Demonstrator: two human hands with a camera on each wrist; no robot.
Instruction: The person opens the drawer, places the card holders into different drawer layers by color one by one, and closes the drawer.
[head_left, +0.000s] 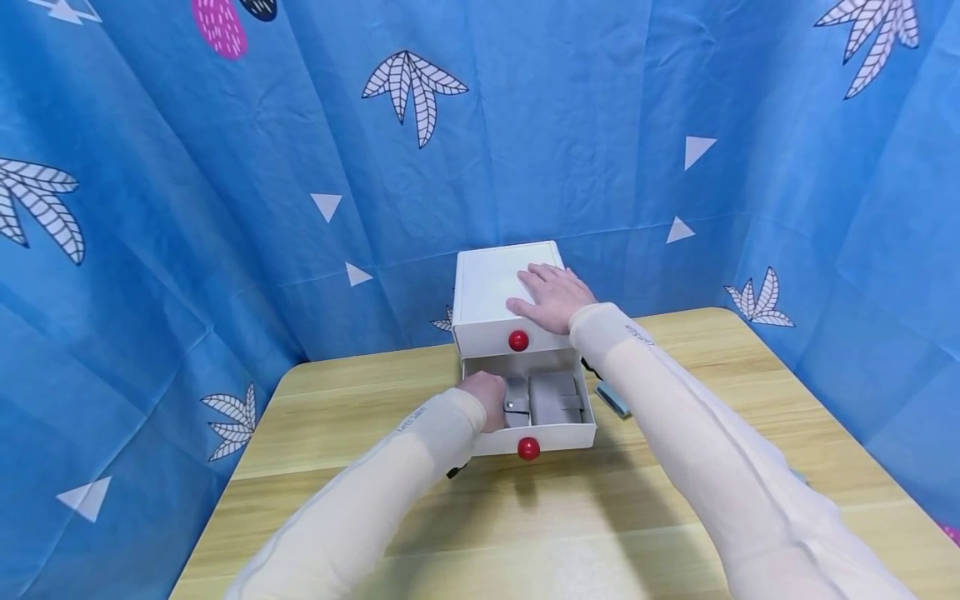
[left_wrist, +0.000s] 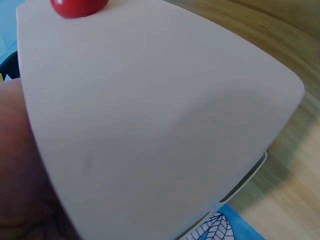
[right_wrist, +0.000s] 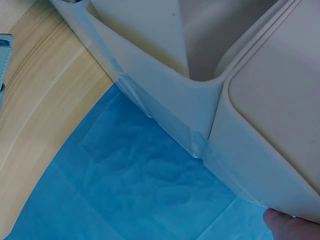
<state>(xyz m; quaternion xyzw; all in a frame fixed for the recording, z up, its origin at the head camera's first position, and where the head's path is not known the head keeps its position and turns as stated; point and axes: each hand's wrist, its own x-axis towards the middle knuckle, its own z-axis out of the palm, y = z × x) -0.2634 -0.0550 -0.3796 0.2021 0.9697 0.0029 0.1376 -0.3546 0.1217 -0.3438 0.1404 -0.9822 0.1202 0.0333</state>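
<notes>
A white two-drawer box (head_left: 491, 287) with red knobs stands at the back of the table, its lower drawer (head_left: 562, 437) pulled out. Inside the drawer lie a grey wallet-like case (head_left: 553, 398) with a strap and a narrower one (head_left: 516, 400) with a snap. My left hand (head_left: 487, 398) reaches into the drawer's left side. Its fingers are hidden below the rim, and I cannot tell whether they hold anything. In the left wrist view, the drawer front (left_wrist: 150, 115) covers most of the picture. My right hand (head_left: 553, 296) rests on the box top, fingers spread and fairly straight.
A blue-grey flat item (head_left: 613, 400) lies on the wooden table (head_left: 360, 417) right of the box, partly beside my right sleeve. Blue patterned curtain (head_left: 525, 150) hangs close behind the box and along both sides of the table.
</notes>
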